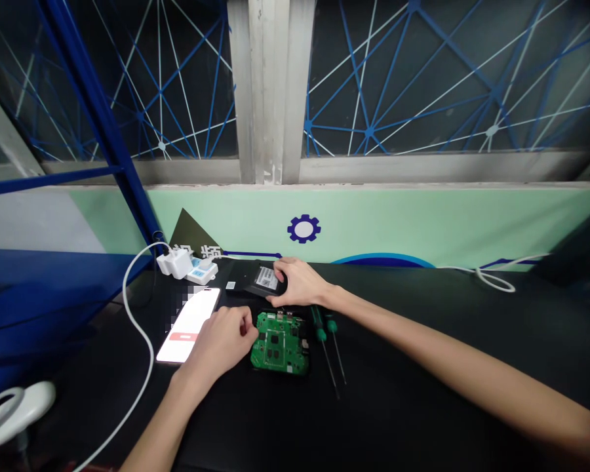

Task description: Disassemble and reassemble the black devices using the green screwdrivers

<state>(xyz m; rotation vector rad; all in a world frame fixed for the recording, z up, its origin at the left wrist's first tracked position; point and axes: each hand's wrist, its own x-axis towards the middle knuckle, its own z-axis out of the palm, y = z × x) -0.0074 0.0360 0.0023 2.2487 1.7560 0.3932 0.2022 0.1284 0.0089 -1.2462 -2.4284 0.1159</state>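
My right hand (299,282) grips the edge of a black device casing (263,278), which has a white-and-black label on its face and is tilted up off the black tabletop (423,387). My left hand (221,342) sits just left of a green circuit board (279,343), its curled fingertips at or very near the board's edge. A lit smartphone (188,324) lies beside my left hand, partly covered by it. Two green-handled screwdrivers (324,341) lie side by side right of the board, below my right wrist.
A white charger (174,263) and a small white device (201,270) stand behind the phone, with a white cable (137,334) curving down the table's left side. A white oval object (17,413) lies lower left. A blue shelf (39,295) and post stand left; a green wall panel (373,223) runs behind.
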